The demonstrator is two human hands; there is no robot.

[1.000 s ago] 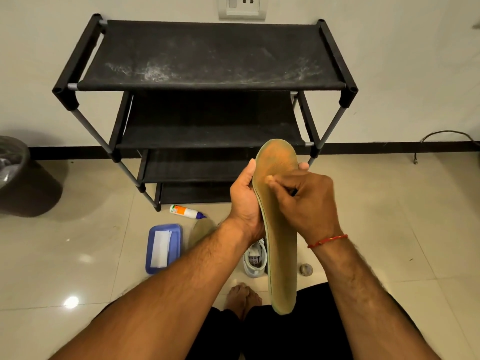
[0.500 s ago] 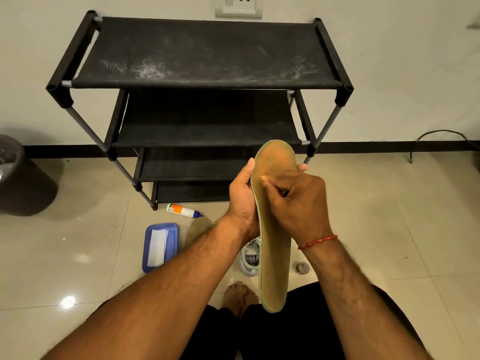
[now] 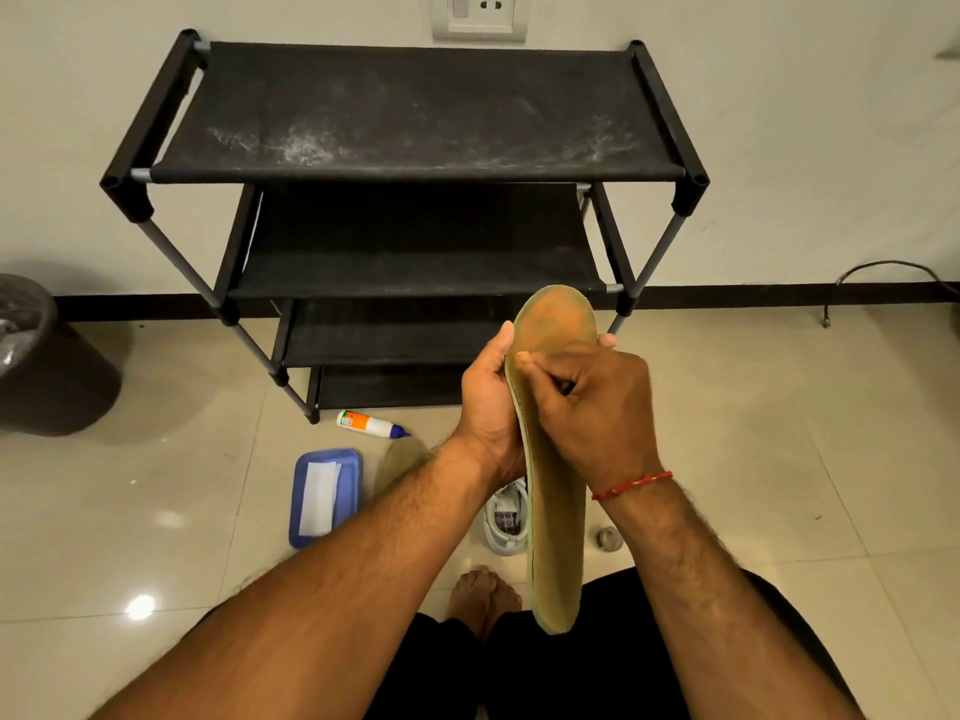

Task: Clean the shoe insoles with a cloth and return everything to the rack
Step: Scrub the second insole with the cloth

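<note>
A tan, worn insole (image 3: 558, 511) stands upright in front of me, toe end up. My left hand (image 3: 488, 402) grips it from behind at its left edge. My right hand (image 3: 592, 407) is curled over the front face, thumb tip pressed near the insole's left edge below the toe. No cloth shows in either hand. A white cloth (image 3: 318, 497) lies on a blue tray (image 3: 349, 467) on the floor. A white shoe (image 3: 505, 519) sits behind the insole, partly hidden. The black shoe rack (image 3: 415, 168) stands against the wall with bare shelves.
A second insole (image 3: 402, 459) lies on the floor, partly under my left forearm. A small white bottle (image 3: 370, 424) lies near the rack's foot. A dark bin (image 3: 36, 366) stands at left, a small round object (image 3: 609, 537) at right, a cable (image 3: 883, 270) by the wall.
Both hands keep the insole in nearly the same pose. My right thumb has shifted slightly toward the insole's left edge.
</note>
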